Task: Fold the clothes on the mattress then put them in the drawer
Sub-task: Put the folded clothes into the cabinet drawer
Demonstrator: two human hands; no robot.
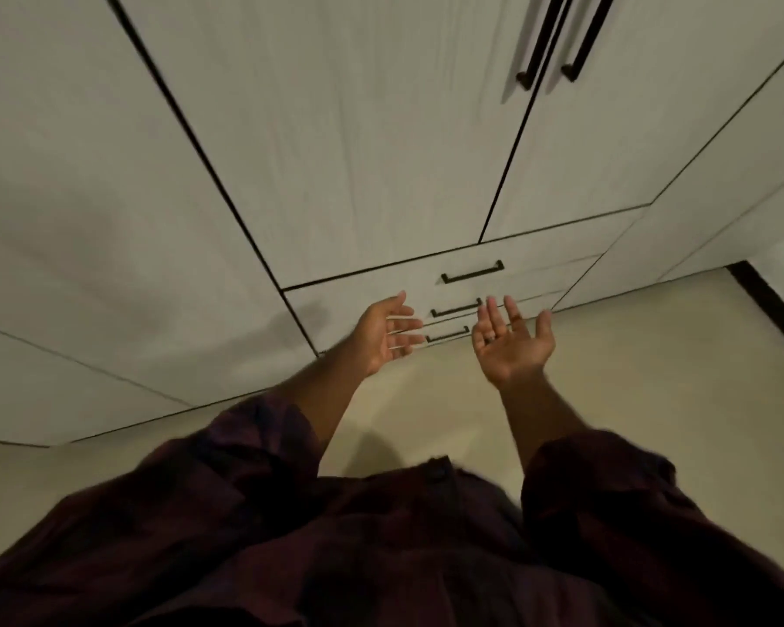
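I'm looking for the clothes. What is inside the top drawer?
Its inside is hidden: the top drawer is shut, showing only its pale front and dark handle. The left hand and right hand hold nothing.

A home, most likely a bedroom: a built-in wardrobe (336,151) with pale wood-grain doors fills the view from 9 to 2 o'clock. Long black bar handles (544,43) hang at 1 o'clock. Three stacked drawers (539,255) sit at its base, above a beige floor (652,377). Dark skirting (770,305) runs at 3 o'clock.
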